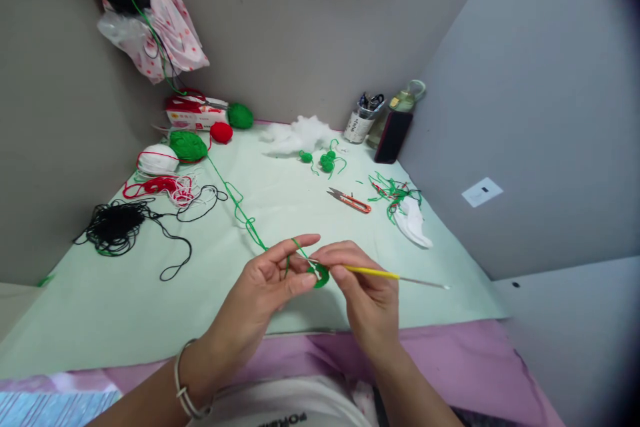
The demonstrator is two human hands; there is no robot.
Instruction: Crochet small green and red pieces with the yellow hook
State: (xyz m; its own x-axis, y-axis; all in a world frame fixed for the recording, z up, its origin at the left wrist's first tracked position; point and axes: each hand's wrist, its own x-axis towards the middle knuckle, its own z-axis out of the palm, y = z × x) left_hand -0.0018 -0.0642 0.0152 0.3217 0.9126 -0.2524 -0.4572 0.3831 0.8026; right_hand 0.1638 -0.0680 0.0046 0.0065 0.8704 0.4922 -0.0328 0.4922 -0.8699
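Note:
Between my two hands is a small green crochet piece [323, 275], pinched by the thumb and fingers of my left hand [275, 277]. Green yarn [243, 213] loops over my raised left index finger and trails back to a green yarn ball [188, 145] at the left. My right hand [367, 293] grips a crochet hook [373, 272] with a yellow handle, its far metal end sticking out to the right. The hook's working tip is at the green piece, partly hidden by my fingers.
Orange thread snips [350, 200] lie ahead, with small green crocheted pieces [327, 161] and white stuffing [303, 135] behind. Yarn scraps [393, 193] and a phone [394, 138] are on the right. Black cord [117, 223] and a white yarn ball [158, 160] sit left.

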